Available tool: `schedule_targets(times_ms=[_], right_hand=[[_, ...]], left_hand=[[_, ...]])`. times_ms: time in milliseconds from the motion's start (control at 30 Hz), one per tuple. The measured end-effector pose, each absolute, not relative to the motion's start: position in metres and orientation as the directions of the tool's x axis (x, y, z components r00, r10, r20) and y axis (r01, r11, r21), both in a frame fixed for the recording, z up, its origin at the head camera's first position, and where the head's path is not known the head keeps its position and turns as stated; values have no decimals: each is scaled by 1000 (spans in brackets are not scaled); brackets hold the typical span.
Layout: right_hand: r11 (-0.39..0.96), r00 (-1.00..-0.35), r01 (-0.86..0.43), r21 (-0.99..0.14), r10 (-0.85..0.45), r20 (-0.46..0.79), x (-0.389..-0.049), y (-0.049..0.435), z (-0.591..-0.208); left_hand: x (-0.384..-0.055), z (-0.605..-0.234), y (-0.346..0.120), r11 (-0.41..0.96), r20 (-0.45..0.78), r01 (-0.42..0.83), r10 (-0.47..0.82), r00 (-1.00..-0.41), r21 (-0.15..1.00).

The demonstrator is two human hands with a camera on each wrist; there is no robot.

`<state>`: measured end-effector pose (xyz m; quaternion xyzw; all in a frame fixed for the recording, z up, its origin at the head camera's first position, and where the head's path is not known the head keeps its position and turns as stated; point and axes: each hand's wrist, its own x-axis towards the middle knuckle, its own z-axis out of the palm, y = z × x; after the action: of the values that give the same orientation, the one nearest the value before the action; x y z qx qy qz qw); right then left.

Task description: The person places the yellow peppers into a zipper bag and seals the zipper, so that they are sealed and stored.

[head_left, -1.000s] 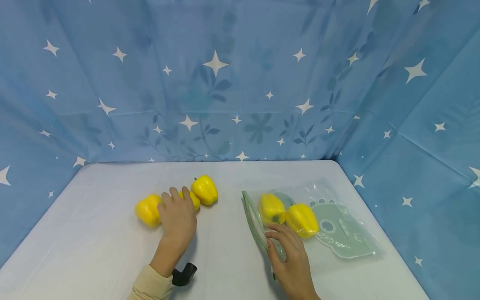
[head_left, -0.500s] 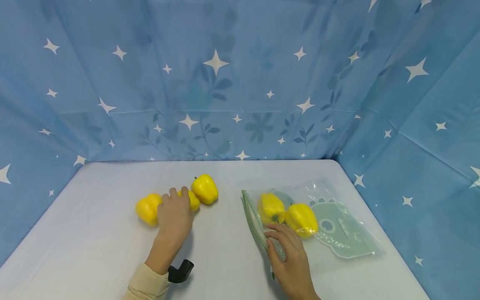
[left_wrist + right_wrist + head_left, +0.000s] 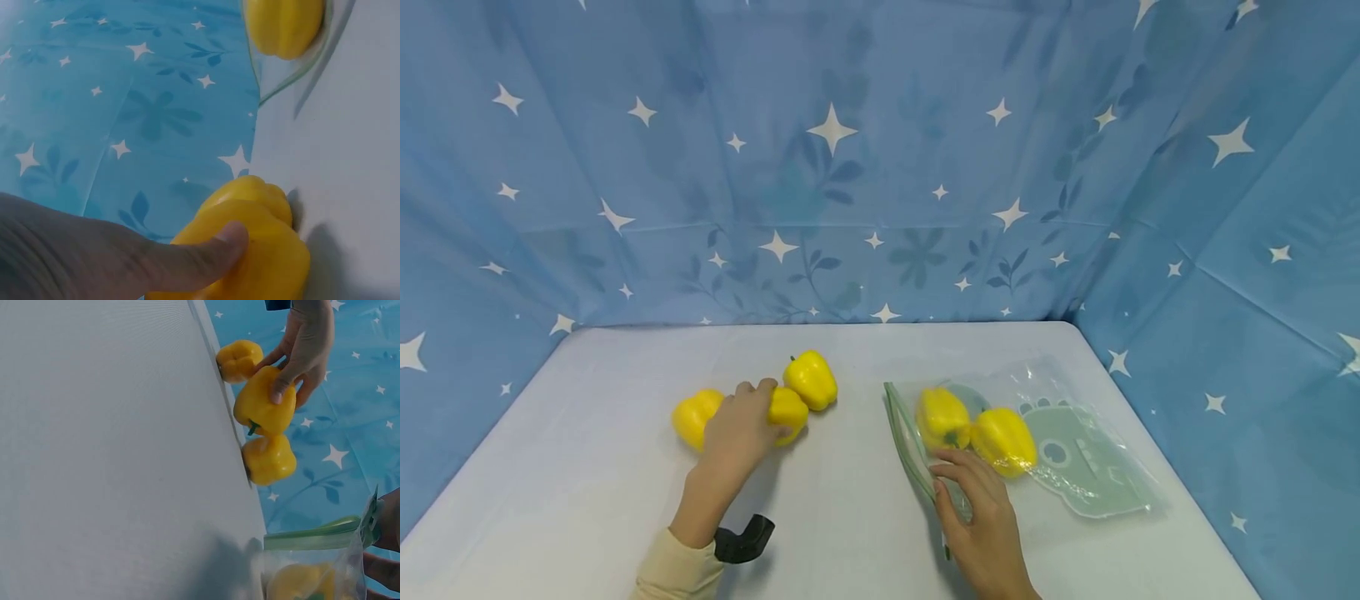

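My left hand (image 3: 737,429) grips a yellow bell pepper (image 3: 787,414) in the middle of a row of three. In the left wrist view the thumb (image 3: 215,253) presses on its side, and the right wrist view shows its green stem pointing down. One loose pepper (image 3: 694,417) lies to its left, another (image 3: 810,379) behind it to the right. My right hand (image 3: 981,525) holds the near edge of a clear zip bag (image 3: 1086,458) with a green cartoon print. Inside the bag are two yellow peppers (image 3: 1003,442), beside its green zip mouth (image 3: 906,442).
The white table (image 3: 587,500) runs back to a blue star-patterned curtain (image 3: 880,167), which also hangs along both sides. A black strap-like piece (image 3: 743,540) sits at my left wrist beside the beige sleeve (image 3: 677,567).
My left hand has shifted slightly left and toward me, its thumb now showing on the middle pepper's near side. More of that pepper is visible. The right hand and bag stay put.
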<state>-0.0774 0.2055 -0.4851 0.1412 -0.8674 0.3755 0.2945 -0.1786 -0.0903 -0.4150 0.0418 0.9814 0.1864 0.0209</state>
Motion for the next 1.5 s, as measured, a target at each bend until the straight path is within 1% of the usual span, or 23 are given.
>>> schedule_targets(times_ms=[233, 633, 867, 1100, 1233, 1400, 1500], right_hand=[[679, -789, -463, -570, -22, 614, -77, 205, -485], [677, -791, -464, -572, -25, 612, -77, 206, -484], [678, -792, -460, -573, -22, 610, -77, 206, -485], [686, -820, -422, -593, -10, 572, -76, 205, -486], [693, -801, -438, -573, -12, 598, -76, 205, -486], [687, -805, -435, -582, -7, 593, -76, 205, -484], [686, -778, -462, -561, -11, 628, -76, 205, -482]], left_hand=[[-179, -412, -95, 889, -64, 90, 132, -989, 450], [-180, -407, -96, 855, -106, 146, 227, -968, 497], [-182, -407, -95, 800, -166, 150, 297, -940, 581], [-181, -411, -91, 742, -192, 136, 339, -921, 656], [-181, -415, -85, 710, -186, 134, 355, -916, 691], [-183, -420, -77, 676, -197, 122, 375, -906, 726], [-184, -423, -72, 665, -206, 119, 389, -898, 737]])
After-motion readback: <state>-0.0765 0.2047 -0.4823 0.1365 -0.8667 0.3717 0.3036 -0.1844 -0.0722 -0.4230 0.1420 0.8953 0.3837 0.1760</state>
